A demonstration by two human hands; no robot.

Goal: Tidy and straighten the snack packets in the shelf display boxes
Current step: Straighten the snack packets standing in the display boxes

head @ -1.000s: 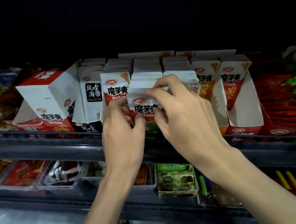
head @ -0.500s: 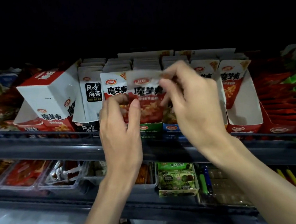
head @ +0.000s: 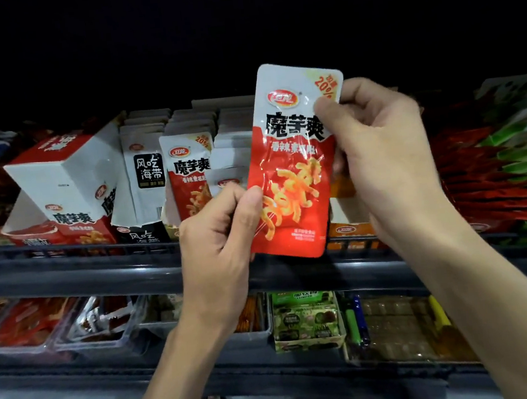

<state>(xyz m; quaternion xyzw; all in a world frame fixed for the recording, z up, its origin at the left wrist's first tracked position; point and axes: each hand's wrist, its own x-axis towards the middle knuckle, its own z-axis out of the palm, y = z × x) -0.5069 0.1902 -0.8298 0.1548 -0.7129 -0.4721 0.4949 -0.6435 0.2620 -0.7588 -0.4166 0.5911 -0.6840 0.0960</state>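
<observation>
A red and white snack packet (head: 294, 163) is held upright in front of the shelf, clear of the display boxes. My left hand (head: 220, 236) pinches its lower left edge. My right hand (head: 381, 154) grips its upper right corner and right side. Behind them, rows of white-topped packets (head: 232, 128) stand in the middle display boxes. One matching red packet (head: 189, 171) stands at the front of its row. A black-labelled white packet (head: 147, 172) stands in the box to the left. The boxes behind the held packet are partly hidden.
A tilted white and red display box (head: 68, 184) leans at the left of the upper shelf. Red and green packets (head: 497, 174) fan out at the right. The dark shelf rail (head: 100, 268) runs across. Clear trays (head: 57, 321) and a green box (head: 306, 321) sit on the lower shelf.
Both hands have lifted the red packet out of the middle box and raised it up and toward me. It now stands fully clear of the row.
</observation>
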